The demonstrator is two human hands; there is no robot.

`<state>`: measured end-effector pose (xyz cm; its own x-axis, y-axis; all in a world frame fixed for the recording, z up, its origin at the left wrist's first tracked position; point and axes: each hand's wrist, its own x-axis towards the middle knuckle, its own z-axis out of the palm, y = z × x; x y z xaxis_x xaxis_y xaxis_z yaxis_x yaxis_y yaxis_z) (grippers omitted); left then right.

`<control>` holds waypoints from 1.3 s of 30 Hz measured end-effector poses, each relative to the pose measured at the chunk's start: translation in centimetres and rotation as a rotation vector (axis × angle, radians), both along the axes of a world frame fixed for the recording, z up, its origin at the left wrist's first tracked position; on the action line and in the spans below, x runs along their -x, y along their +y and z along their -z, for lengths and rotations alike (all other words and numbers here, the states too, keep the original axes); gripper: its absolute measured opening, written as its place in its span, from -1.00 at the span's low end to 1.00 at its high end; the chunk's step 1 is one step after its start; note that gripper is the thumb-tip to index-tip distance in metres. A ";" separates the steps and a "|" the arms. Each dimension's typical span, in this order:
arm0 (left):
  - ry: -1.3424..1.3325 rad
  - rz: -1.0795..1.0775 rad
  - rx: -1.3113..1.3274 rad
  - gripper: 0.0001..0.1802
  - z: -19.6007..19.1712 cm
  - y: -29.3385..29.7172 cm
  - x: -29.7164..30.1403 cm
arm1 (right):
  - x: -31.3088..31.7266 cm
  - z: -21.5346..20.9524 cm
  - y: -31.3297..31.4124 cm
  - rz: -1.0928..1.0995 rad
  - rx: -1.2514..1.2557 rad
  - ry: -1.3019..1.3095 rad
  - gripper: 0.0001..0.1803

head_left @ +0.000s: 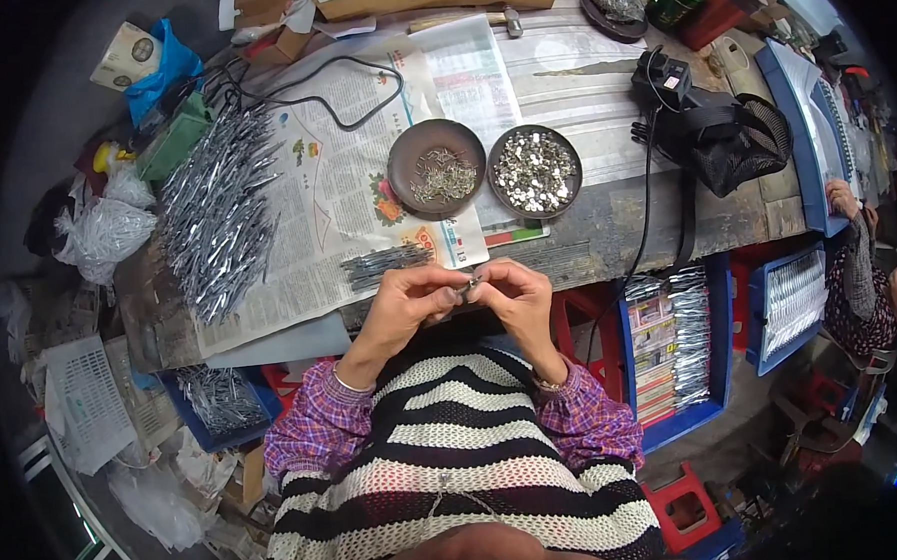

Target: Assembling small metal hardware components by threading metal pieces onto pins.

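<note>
My left hand (407, 307) and my right hand (514, 297) meet in front of my chest at the table's near edge. Both have thumb and fingers pinched on a small metal piece (472, 281), mostly covered by the fingertips. Just beyond them is a dark round dish (400, 187) with small thin metal pins in it. Touching its right side stands a second round dish (498, 200) of small shiny silver parts. A small row of thin metal strips (383, 265) lies by my left hand on the newspaper (340, 205).
A large heap of pointed metal pieces (220, 210) covers the table's left. A hammer (512, 22) lies at the back; a black mesh bag (753, 147) and cable sit right. Blue trays (717, 348) of metal pieces stand below the edge. Another person's hand (842, 200) is far right.
</note>
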<state>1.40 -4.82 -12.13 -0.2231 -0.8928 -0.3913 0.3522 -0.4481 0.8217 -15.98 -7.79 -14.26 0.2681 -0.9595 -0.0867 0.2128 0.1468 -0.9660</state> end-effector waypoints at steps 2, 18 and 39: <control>-0.035 -0.043 0.037 -0.81 0.1 0.1 0.4 | 0.0 0.2 -0.2 0.018 0.072 0.046 -0.90; -0.526 -0.278 0.428 -0.75 0.4 0.8 2.0 | -0.8 -0.2 0.1 -0.020 -0.215 -0.004 -0.92; -0.372 -0.211 0.231 -0.80 0.6 0.8 1.8 | -0.2 0.5 -0.6 0.113 -0.098 0.142 -0.82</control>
